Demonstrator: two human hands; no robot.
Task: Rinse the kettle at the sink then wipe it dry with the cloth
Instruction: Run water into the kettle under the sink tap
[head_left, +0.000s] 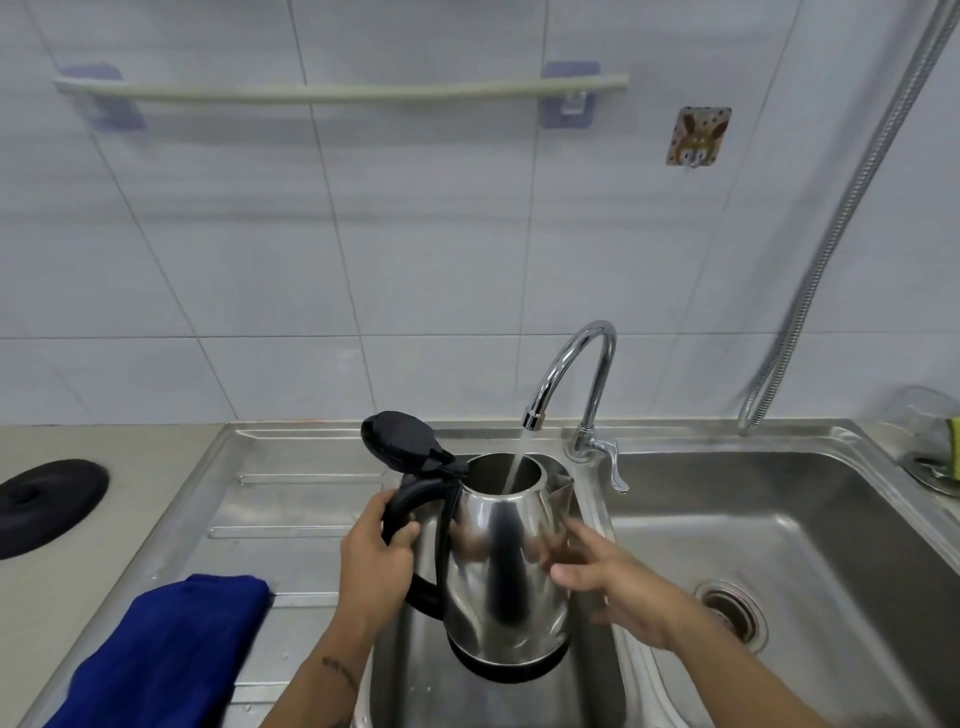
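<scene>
Here, left to right, with the kettle as the landmark:

Table (78, 597): grey surface far left of the kettle, running along the tiled wall.
Black disc (47, 504): round, flat on the table, well to the left of the kettle.
Cloth (166, 660): blue, crumpled, lying on the ribbed steel drainboard (291, 499) left of and below the kettle, one end trailing toward the near edge.
Rail (337, 93): pale bar fixed to the wall tiles high above the kettle, nothing hanging from it.
Left hand (376, 558): fingers curled tight around the black handle on the kettle's left side, thumb over the top of the grip.
Kettle (506, 561): shiny steel body with a black base, held upright in the air over the small middle basin, spout pointing right.
Lid (402, 447): black, hinged open and tilted back to the upper left of the kettle's mouth.
Tap (576, 374): chrome gooseneck behind and above the kettle, its stream of water falling straight into the open mouth.
Right hand (618, 587): fingers loosely spread, fingertips at the kettle's right side; whether they press the steel or hover just beside it I cannot tell.
Sink (779, 530): large steel basin to the right of the kettle, with a round drain (732, 613) in its floor.
Hose (852, 218): ribbed metal, hanging down the wall far to the kettle's upper right.
Sponge holder (935, 441): clear, at the far right rim, a yellow-green sponge in it.
</scene>
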